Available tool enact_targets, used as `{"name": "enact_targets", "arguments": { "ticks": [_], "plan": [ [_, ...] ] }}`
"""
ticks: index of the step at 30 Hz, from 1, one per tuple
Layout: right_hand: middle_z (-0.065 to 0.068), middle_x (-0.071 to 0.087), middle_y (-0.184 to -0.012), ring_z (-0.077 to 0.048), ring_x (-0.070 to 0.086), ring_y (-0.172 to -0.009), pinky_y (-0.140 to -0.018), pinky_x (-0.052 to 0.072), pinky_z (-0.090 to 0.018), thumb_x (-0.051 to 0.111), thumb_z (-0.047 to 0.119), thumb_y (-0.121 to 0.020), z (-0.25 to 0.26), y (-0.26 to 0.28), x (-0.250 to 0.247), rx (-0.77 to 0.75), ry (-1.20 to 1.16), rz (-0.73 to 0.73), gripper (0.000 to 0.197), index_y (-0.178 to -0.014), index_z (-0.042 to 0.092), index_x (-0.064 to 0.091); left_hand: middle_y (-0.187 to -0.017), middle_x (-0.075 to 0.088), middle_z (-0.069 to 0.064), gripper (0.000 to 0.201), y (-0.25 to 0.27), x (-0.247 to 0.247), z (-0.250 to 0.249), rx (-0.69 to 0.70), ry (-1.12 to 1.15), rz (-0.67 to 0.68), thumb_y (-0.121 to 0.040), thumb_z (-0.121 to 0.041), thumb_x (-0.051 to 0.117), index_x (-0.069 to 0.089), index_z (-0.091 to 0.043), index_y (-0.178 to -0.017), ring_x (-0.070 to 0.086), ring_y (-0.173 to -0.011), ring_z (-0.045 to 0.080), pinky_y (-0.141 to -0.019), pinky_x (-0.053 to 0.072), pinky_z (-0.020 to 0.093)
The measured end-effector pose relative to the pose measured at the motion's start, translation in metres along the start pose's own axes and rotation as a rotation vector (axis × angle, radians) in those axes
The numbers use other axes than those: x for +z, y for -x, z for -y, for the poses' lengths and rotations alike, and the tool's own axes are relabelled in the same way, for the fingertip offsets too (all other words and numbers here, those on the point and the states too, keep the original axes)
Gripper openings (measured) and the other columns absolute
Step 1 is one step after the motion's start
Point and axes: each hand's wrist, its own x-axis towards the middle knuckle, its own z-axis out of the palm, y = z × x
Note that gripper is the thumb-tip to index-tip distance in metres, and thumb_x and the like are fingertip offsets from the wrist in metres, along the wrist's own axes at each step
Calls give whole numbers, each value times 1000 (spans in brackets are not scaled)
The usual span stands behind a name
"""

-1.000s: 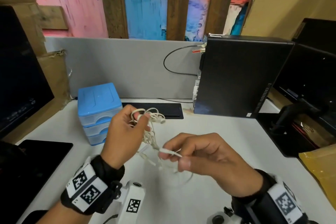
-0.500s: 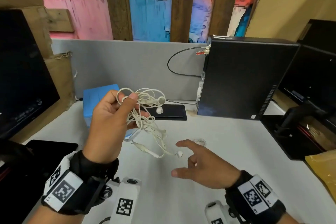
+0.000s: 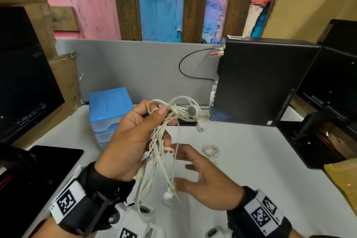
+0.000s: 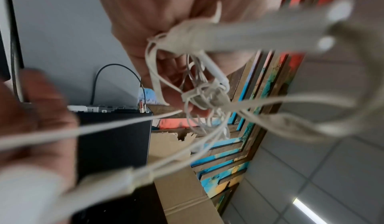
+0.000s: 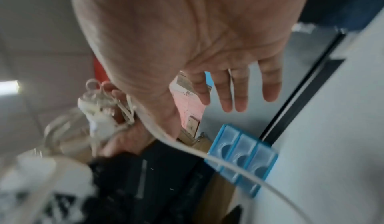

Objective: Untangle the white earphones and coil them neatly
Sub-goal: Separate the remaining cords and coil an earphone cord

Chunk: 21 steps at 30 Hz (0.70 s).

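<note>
Left hand (image 3: 133,141): raised above the table (image 3: 260,170), thumb and fingers curled round the knotted top of the white earphones (image 3: 170,116) — likely held high so the loose strands hang free and the knot can be read.
Earphones: a tangled bunch at the left fingertips; one earbud (image 3: 192,110) sticks out to the right, another (image 3: 167,196) dangles low, cords trailing between the two wrists.
Right hand (image 3: 204,179): lower, just right of the hanging cords, fingers spread and relaxed, gripping nothing; a strand crosses close to its thumb — contact cannot be told.
Judgement: untangling is barely under way; the right hand seems poised to pick a strand.
Nearby: blue drawer box (image 3: 110,108), behind the left hand.
</note>
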Motion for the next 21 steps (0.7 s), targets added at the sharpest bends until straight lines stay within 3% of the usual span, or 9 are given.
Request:
{"name": "enact_targets", "arguments": {
  "ticks": [3,4,6,8,10,13,16,21],
  "plan": [
    [-4,67,-124,-16,62,-118,-106,43,-34,59,5,-89,14,0,-4,-85,-496,73,45,-133,17,55,-70,67,14,22,-1,-3,7,-26,-47,50,-79,-20,70,51,-11,-84,57,-41,17,-43,51,25],
    [-13,69,-116,-24,66,-110,-106,45,-40,55,2,-88,19,2,-8,-109,-663,94,42,-128,11,59,-72,67,15,25,-2,-6,9,-25,-89,55,-79,-21,76,53,-12,-84,59,-46,20,-48,53,27],
    [-20,69,-101,-33,69,-90,-98,48,-50,61,11,-89,25,6,-15,-156,-849,102,33,-122,5,64,-73,67,17,27,-4,-10,11,-30,-195,71,-76,-27,80,58,-13,-82,59,-50,23,-52,52,27],
    [-12,65,-77,-21,60,-61,-75,54,-43,71,25,-85,26,7,-20,-160,-837,39,29,-109,8,70,-71,66,18,24,-4,-12,11,-42,-284,86,-76,-29,77,61,-12,-81,56,-45,23,-46,48,24],
    [-4,52,-61,-10,38,-46,-49,42,-25,73,25,-77,27,7,-24,-131,-804,-79,18,-90,11,73,-74,67,18,19,-3,-12,10,-43,-346,109,-80,-27,75,65,-10,-82,56,-45,23,-44,47,24],
    [3,45,-56,-6,24,-47,-42,24,-16,70,13,-76,24,5,-33,-147,-754,-189,4,-77,14,74,-73,69,12,28,-2,-14,8,-21,-383,158,-76,-38,79,70,-12,-82,56,-45,20,-45,47,22],
    [-3,58,-63,-10,30,-51,-44,28,-16,68,8,-74,20,7,-42,-185,-675,-212,13,-79,15,78,-69,69,9,41,-1,-16,6,-61,-361,218,-72,-51,81,74,-13,-85,57,-44,16,-44,46,20],
    [-7,67,-73,-22,42,-59,-50,30,-23,85,32,-70,21,11,-47,-295,-586,-181,22,-85,17,80,-61,66,12,39,3,-9,11,-153,-463,214,-96,-41,57,78,-9,-87,57,-43,15,-42,46,21]
  ]
}}
